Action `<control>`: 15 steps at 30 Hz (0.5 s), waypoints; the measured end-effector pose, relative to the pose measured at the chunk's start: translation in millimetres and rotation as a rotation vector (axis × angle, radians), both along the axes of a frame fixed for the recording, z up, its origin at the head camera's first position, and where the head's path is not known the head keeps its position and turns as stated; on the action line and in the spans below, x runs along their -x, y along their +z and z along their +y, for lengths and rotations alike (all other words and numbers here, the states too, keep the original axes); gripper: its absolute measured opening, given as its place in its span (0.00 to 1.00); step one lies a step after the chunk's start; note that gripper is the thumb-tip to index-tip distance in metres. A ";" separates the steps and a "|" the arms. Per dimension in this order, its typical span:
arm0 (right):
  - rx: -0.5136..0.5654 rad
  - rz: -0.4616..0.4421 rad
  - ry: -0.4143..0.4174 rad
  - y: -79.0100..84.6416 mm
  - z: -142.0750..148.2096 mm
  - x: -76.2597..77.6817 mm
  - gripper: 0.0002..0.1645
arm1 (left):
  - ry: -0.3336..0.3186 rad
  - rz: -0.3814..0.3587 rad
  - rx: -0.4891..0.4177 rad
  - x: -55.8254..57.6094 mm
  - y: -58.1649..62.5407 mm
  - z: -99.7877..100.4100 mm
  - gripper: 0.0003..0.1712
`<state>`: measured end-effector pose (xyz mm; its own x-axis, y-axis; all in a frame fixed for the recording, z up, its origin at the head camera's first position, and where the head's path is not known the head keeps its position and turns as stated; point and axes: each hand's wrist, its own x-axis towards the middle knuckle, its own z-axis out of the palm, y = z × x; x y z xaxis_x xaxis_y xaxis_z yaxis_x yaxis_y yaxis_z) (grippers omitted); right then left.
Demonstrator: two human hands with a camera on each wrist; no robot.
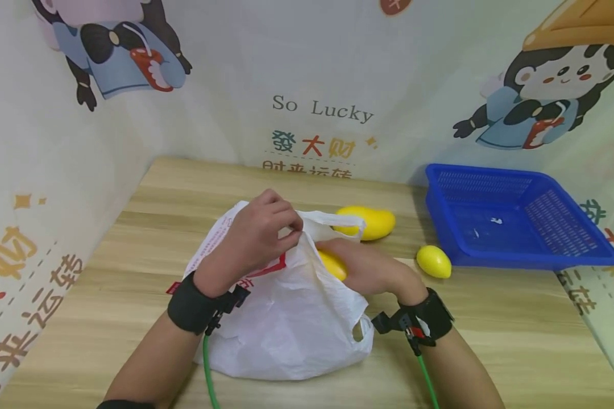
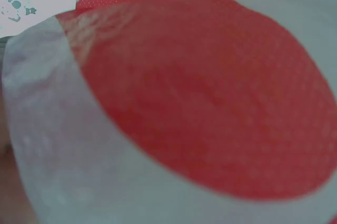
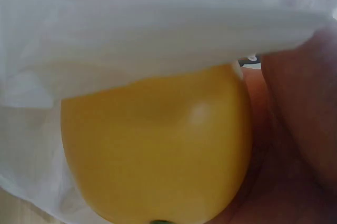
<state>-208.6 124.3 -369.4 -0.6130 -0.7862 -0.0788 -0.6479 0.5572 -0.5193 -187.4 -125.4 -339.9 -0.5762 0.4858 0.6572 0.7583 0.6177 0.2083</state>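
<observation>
A white plastic bag [image 1: 286, 324] with red print lies on the wooden table [image 1: 517, 329] in the head view. My left hand [image 1: 258, 236] pinches the bag's upper edge and holds its mouth up. My right hand [image 1: 363, 267] grips a yellow fruit [image 1: 334, 264] at the bag's opening, partly under the plastic. The right wrist view shows that yellow fruit [image 3: 158, 150] close up, with the white bag [image 3: 131, 29] draped over its top. In the left wrist view only the bag's red print [image 2: 210, 92] fills the frame.
A yellow mango [image 1: 370, 222] lies behind the bag, and a small yellow lemon [image 1: 434, 262] sits to its right. A blue plastic basket [image 1: 511, 224] stands at the back right. Patterned walls close in the table on three sides.
</observation>
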 end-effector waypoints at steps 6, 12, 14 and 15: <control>0.037 -0.027 -0.006 -8.1 -4.6 -0.1 0.44 | -0.003 0.007 0.002 -0.9 -5.1 -0.6 0.05; 0.061 -0.032 -0.007 -12.1 -7.7 2.1 0.42 | -0.009 0.018 0.003 0.0 -3.9 -0.2 0.05; 0.072 -0.034 -0.007 -13.9 -9.0 2.4 0.41 | -0.016 0.019 0.002 -0.1 -3.4 0.4 0.05; 0.081 -0.031 -0.001 -15.4 -10.1 3.0 0.39 | -0.019 0.019 0.000 0.0 -3.3 0.6 0.05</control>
<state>-211.6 114.2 -384.8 -0.6124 -0.7898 -0.0337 -0.6301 0.5134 -0.5826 -187.4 -124.7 -343.2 -0.5545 0.4970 0.6675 0.7738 0.6030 0.1939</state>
